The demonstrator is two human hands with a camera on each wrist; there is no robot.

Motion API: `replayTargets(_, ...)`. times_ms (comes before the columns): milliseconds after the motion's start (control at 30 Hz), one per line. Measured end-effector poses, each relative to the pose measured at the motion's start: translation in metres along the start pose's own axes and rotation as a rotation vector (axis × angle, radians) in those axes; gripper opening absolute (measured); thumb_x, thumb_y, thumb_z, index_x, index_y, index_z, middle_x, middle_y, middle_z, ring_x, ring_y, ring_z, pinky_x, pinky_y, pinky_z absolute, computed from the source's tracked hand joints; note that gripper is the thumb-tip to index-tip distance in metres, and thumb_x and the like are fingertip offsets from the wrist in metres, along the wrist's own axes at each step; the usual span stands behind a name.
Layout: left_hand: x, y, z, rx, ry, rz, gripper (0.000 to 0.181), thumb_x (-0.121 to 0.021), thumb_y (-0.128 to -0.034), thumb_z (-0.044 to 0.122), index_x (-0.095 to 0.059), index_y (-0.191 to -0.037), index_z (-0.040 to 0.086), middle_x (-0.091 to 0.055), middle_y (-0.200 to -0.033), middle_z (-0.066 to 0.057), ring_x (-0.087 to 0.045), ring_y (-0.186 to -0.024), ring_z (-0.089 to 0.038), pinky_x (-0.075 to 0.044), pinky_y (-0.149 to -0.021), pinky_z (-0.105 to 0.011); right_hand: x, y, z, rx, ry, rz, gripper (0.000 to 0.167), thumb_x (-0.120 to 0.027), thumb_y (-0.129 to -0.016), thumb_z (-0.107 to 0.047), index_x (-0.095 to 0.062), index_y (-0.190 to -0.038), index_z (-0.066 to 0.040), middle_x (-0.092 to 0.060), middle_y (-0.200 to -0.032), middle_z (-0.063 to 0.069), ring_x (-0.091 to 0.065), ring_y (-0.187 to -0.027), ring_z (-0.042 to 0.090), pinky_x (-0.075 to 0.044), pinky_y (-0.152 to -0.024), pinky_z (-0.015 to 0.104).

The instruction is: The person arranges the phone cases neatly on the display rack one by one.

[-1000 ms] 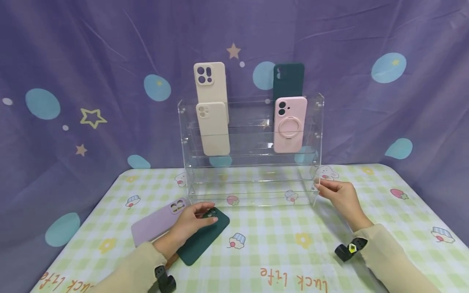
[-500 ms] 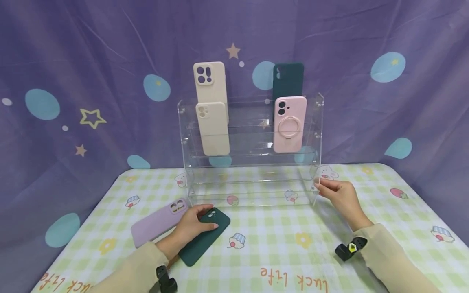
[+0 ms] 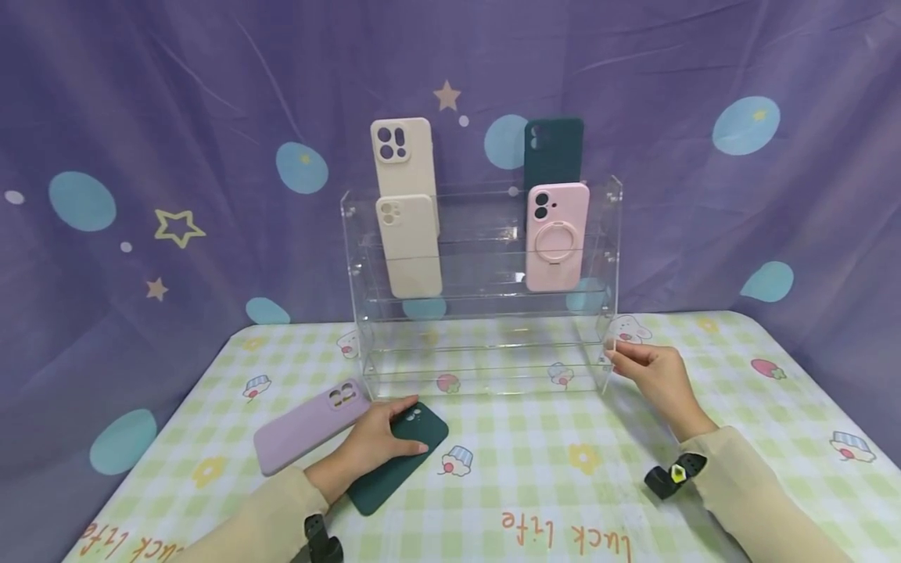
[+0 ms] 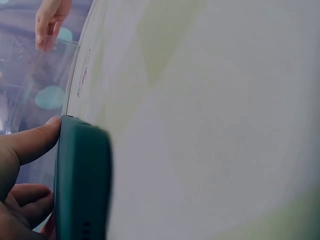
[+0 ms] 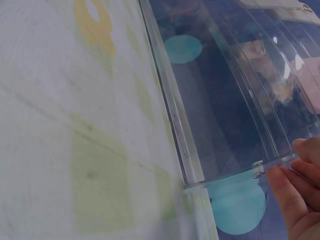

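My left hand lies across a dark green phone case on the table, thumb toward its right edge and fingers on the far side. In the left wrist view the green case appears edge-on, with the thumb touching it; part of the fingers' contact is hidden. My right hand pinches the lower right side panel of a clear acrylic tiered display rack. The right wrist view has the thumb and fingers at that panel's edge. Beside my left hand lies a lilac phone case.
On the rack's upper tiers stand a cream case behind another cream case at left. A dark green case stands behind a pink ring case at right. A checked cloth covers the table; a purple curtain hangs behind.
My left hand has shifted slightly right and toward me, its thumb settling near the green case's right edge. The case has moved slightly right. My right hand stays on the rack.
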State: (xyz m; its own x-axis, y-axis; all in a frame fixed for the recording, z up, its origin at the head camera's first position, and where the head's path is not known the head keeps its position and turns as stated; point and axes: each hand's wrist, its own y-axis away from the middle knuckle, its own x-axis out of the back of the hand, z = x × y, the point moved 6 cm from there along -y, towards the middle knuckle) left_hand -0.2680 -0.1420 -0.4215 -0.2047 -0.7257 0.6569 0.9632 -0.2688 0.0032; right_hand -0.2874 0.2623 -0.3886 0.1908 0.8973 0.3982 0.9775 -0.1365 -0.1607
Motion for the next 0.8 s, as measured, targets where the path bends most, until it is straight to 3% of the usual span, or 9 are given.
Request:
replayTargets(200,0.001,0.002,0.005,-0.053,-0.028,0.017,0.072,-0.087,-0.0649,0.019,-0.057,-0.128,0.004,-0.057,-0.128,-0.013,-0.051,-0.120,-0.031,-0.041,-0.099,-0.047,-0.001,0.000,0.000,0.010,0.004,-0.005,0.047,-0.065,-0.090,-0.031,-0.061,-0.120,0.005,-0.060,-0.117,0.022,-0.064,-0.076,-0.005,-0.052,-0.070,0.014)
replayTargets(400,0.000,0.004,0.013,-0.035,-0.086,0.064,0.070,-0.089,-0.0619,0.018,-0.059,-0.124,0.008,-0.058,-0.116,-0.008,-0.055,-0.106,-0.026,-0.045,-0.091,-0.045,0.000,0.002,-0.001,0.011,0.002,0.000,0.047,-0.065,-0.090,-0.030,-0.061,-0.119,0.006,-0.061,-0.115,0.022,-0.064,-0.075,-0.005,-0.051,-0.070,0.014)
replayTargets(500,-0.001,0.003,0.015,-0.016,-0.065,0.051,0.073,-0.088,-0.0624,0.014,-0.055,-0.128,0.006,-0.059,-0.113,-0.009,-0.056,-0.101,-0.025,-0.047,-0.085,-0.042,-0.001,0.001,0.002,0.005,0.004,-0.005,0.047,-0.066,-0.090,-0.031,-0.061,-0.119,0.005,-0.062,-0.114,0.021,-0.064,-0.076,-0.004,-0.051,-0.070,0.014)
replayTargets(633,-0.001,-0.001,0.017,0.028,0.002,-0.052,0.066,-0.083,-0.0706,0.014,-0.054,-0.128,0.000,-0.061,-0.113,-0.013,-0.058,-0.099,-0.025,-0.049,-0.080,-0.039,-0.002,0.000,0.003,0.003,0.005,-0.009,0.048,-0.065,-0.090,-0.032,-0.061,-0.120,0.004,-0.062,-0.115,0.021,-0.064,-0.077,-0.004,-0.051,-0.070,0.013)
replayTargets(800,-0.001,-0.007,0.025,-0.005,0.078,-0.251,0.030,-0.064,-0.0889,0.013,-0.064,-0.113,-0.005,-0.065,-0.097,-0.010,-0.057,-0.085,-0.016,-0.049,-0.071,-0.031,-0.001,0.000,0.001,0.011,0.001,-0.008,0.047,-0.065,-0.090,-0.031,-0.060,-0.120,0.005,-0.061,-0.116,0.021,-0.065,-0.078,-0.003,-0.051,-0.071,0.013)
